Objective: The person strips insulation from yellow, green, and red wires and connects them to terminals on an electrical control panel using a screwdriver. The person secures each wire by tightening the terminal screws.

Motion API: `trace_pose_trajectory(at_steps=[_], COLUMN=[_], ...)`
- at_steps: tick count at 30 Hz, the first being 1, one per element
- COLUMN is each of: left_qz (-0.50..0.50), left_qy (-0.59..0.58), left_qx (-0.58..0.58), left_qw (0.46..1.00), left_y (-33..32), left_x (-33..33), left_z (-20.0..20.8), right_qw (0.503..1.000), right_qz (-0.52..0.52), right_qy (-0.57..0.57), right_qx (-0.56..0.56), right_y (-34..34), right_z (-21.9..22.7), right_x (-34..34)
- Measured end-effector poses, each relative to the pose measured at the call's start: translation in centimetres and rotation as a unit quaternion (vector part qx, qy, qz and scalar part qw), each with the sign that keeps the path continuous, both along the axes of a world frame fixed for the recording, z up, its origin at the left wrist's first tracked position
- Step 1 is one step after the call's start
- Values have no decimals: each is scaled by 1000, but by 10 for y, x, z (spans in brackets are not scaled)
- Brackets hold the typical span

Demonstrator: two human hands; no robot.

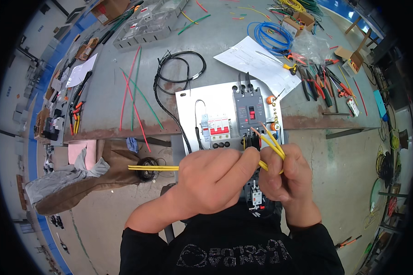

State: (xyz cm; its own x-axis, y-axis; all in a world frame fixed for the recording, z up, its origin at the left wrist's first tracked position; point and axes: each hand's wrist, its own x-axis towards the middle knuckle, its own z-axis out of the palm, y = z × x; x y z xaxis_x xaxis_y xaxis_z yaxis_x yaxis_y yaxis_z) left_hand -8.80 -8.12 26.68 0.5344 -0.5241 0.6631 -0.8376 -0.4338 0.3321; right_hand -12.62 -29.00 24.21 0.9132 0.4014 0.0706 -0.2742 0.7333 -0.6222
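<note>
Two yellow wires (153,168) run side by side through both my hands. My left hand (215,178) is closed around them, with their far lengths sticking out to the left. Beside it, the fingers of my right hand (287,176) pinch the wires where they bend upward. Bare copper shows at the upper tips. Below and beyond my hands lies a pale metal mounting plate (188,103), tilted toward me. On it sit a dark grey circuit breaker (249,103) with a red switch and a smaller white breaker (220,123) with red toggles. A black device (256,197) shows between my wrists, partly hidden.
The grey workbench (101,114) holds a coiled black cable (202,68), blue wire coil (273,39), paper sheet (248,57) and grey parts tray (147,25). Several pliers and screwdrivers (323,85) lie at right. A brown cloth (108,169) hangs over something left of me.
</note>
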Motion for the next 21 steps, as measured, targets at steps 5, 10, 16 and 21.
trace_pose_trajectory(at_steps=[5, 10, 16, 21], left_qz=[28, 64, 81, 24], left_qy=[40, 103, 202, 203], left_qx=[-40, -91, -219, -141], left_qw=[998, 988, 951, 969], left_y=[-5, -15, -34, -23], left_x=[-9, -14, -7, -4], left_z=[4, 3, -32, -23], right_qw=[988, 934, 874, 963], right_qz=[-110, -251, -306, -195], right_qy=[-77, -182, -274, -133], right_qx=[-70, -176, -261, -130], right_y=[13, 26, 27, 24], right_z=[-4, -17, -47, -22], right_x=[-7, -3, 24, 2])
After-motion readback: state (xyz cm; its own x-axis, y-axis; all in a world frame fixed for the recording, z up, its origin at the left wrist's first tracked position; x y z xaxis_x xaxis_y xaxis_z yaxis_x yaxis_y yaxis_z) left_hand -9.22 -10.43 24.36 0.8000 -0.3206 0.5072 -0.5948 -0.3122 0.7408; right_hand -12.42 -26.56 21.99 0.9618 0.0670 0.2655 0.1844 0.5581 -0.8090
